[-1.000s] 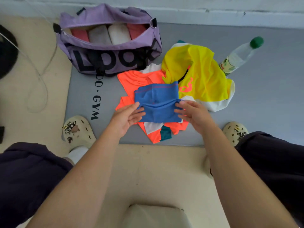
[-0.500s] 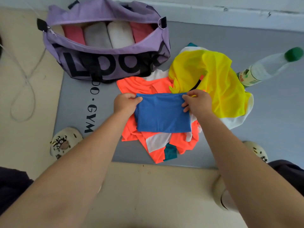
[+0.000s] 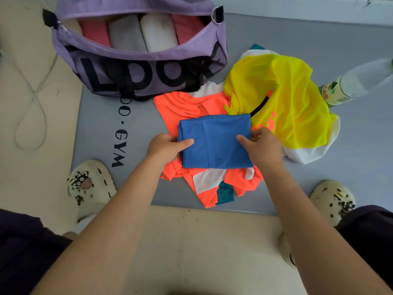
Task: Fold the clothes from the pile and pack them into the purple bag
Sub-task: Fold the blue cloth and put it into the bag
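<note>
Bag (image 3: pixel 136 67) holds four rolled clothes; one folded blue shirt (image 3: pixel 214 141) gripped at both sides, left hand (image 3: pixel 164 149) and right hand (image 3: pixel 262 149), thumbs on top.

A mat (image 3: pixel 297 188) was laid on the floor (image 3: pixel 32 124), against the wall (image 3: pixel 297 9) behind it. The bag (image 3: pixel 138 69) was set on the mat's far left corner, with four rolled garments (image 3: pixel 138 33) packed side by side in it. The pile of clothes (image 3: pixel 276 99) was spread before and to the right of the bag. A folded garment (image 3: pixel 214 141) was held on top of the pile, the left hand (image 3: pixel 165 149) at its left edge and the right hand (image 3: pixel 263 147) at its right edge. A bottle (image 3: pixel 357 81) was seen right of the pile. A cord (image 3: pixel 32 99) was looped on the floor left of the mat.
</note>
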{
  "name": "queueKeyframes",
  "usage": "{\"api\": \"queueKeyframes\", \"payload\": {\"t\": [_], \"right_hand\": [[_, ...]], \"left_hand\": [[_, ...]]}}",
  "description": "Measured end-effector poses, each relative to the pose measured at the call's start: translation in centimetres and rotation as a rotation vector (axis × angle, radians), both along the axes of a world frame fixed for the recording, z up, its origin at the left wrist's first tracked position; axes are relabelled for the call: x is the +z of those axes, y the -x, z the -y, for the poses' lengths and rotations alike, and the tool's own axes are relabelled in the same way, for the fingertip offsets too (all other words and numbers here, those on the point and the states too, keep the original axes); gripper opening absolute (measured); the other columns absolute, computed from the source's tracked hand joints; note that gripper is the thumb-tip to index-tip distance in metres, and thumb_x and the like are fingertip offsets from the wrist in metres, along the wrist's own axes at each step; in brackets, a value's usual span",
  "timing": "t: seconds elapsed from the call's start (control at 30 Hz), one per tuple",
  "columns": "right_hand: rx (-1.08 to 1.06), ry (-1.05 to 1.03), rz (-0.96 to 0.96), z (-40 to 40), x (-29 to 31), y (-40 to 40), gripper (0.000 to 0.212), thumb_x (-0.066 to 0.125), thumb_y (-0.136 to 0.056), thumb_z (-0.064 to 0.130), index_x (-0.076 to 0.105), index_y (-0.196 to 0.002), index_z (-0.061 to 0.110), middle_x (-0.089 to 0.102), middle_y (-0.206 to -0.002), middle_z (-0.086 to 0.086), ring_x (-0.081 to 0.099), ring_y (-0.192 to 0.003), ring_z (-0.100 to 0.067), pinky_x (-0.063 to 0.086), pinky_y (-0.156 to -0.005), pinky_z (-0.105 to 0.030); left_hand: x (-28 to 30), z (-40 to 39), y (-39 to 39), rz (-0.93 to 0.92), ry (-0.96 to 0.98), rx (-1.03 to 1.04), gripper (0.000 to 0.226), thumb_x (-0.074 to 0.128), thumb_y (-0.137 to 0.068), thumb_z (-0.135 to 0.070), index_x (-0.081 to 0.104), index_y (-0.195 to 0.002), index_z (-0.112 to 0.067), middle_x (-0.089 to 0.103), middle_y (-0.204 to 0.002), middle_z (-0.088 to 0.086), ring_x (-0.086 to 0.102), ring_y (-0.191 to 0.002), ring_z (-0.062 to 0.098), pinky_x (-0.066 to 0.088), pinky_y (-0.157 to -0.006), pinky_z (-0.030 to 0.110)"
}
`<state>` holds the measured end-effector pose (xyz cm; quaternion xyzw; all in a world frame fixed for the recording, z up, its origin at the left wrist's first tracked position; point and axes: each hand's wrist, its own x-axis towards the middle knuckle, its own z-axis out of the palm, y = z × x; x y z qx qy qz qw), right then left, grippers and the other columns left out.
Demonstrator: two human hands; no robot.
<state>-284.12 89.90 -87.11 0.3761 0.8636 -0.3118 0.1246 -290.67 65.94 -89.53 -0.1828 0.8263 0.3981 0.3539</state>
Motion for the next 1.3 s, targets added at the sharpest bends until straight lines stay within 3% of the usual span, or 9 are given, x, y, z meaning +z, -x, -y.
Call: {"api": "queueKeyframes", "payload": {"t": [0.13,0.33,0.43,0.57,0.67,0.83,1.07,1.2,1.3], "right_hand": [[-0.103,0.063,0.030,0.4,0.0,0.7,0.039,0.068,-0.086,0.041,0.056,-0.108,0.011,0.054,-0.091,0.000,0.049,-0.082,-0.020,0.032,-0.059,-0.030],[-0.010,0.194,0.097,0.1,0.2,0.9,0.027,0.068,-0.086,0.038,0.059,-0.079,0.013,0.055,-0.070,0.001,0.050,-0.064,-0.016,0.032,-0.049,-0.029],[0.013,0.229,0.159,-0.3,0.1,0.7,0.032,0.068,-0.087,0.038,0.063,-0.081,0.007,0.058,-0.075,-0.006,0.052,-0.067,-0.021,0.036,-0.054,-0.031],[-0.014,0.243,0.108,-0.4,0.4,0.6,0.030,0.071,-0.084,0.040,0.057,-0.078,0.014,0.053,-0.071,0.001,0.048,-0.064,-0.014,0.035,-0.051,-0.029],[-0.008,0.305,0.124,-0.2,0.7,0.7,0.028,0.070,-0.085,0.041,0.060,-0.082,0.016,0.056,-0.072,0.004,0.051,-0.064,-0.010,0.035,-0.050,-0.025],[-0.085,0.449,0.032,-0.1,1.2,0.8,0.020,0.070,-0.087,0.036,0.066,-0.085,0.017,0.062,-0.071,0.004,0.056,-0.062,-0.011,0.043,-0.054,-0.024],[-0.227,0.346,-0.155,-2.1,0.8,-1.2,0.018,0.066,-0.090,0.034,0.062,-0.075,0.026,0.064,-0.076,0.008,0.058,-0.069,-0.010,0.047,-0.061,-0.029],[-0.300,0.345,-0.150,-2.7,-0.1,-1.7,0.016,0.065,-0.091,0.035,0.060,-0.076,0.031,0.062,-0.076,0.014,0.059,-0.070,-0.007,0.049,-0.060,-0.029],[-0.316,0.366,-0.131,-2.9,-0.8,-1.8,0.017,0.065,-0.091,0.036,0.058,-0.075,0.032,0.063,-0.077,0.014,0.060,-0.071,-0.008,0.048,-0.059,-0.027]], "left_hand": [[0.1,-1.8,-0.5,-0.116,-0.098,0.186,0.031,0.086,-0.072,-0.017,0.064,-0.094,-0.015,0.073,-0.105,0.009,0.069,-0.094,0.022,0.055,-0.090,0.041],[0.0,-2.6,-0.7,-0.225,-0.152,0.355,0.052,0.085,-0.072,-0.010,0.053,-0.113,-0.013,0.064,-0.095,-0.005,0.060,-0.077,0.004,0.046,-0.066,0.010],[-0.3,-2.3,0.2,0.005,-0.026,0.274,0.053,0.086,-0.072,-0.022,0.061,-0.114,-0.001,0.068,-0.106,0.007,0.064,-0.088,0.018,0.052,-0.078,0.026],[0.3,-1.9,0.9,0.228,-0.123,0.252,0.047,0.084,-0.076,-0.020,0.065,-0.115,-0.004,0.068,-0.115,0.012,0.065,-0.097,0.022,0.054,-0.084,0.035],[0.6,-1.6,0.9,0.201,-0.202,0.250,0.029,0.078,-0.081,-0.011,0.067,-0.106,-0.003,0.070,-0.113,0.014,0.066,-0.096,0.024,0.054,-0.089,0.038],[0.6,-1.3,0.4,0.161,-0.177,0.186,0.013,0.078,-0.082,-0.018,0.066,-0.077,-0.016,0.064,-0.075,-0.001,0.054,-0.063,0.009,0.046,-0.053,0.016],[0.5,-3.7,0.0,-0.426,-0.018,0.025,0.025,0.082,-0.077,-0.028,0.075,-0.095,-0.012,0.062,-0.082,-0.001,0.053,-0.071,0.010,0.043,-0.074,0.027],[0.2,-5.6,0.1,-0.259,-0.074,0.041,0.044,0.082,-0.076,-0.036,0.062,-0.108,-0.014,0.056,-0.084,-0.010,0.055,-0.079,0.011,0.041,-0.074,0.025],[0.0,-6.2,0.6,-0.159,-0.030,-0.069,0.034,0.081,-0.077,-0.038,0.062,-0.087,-0.011,0.059,-0.076,-0.007,0.058,-0.078,0.017,0.040,-0.064,0.028]]}}
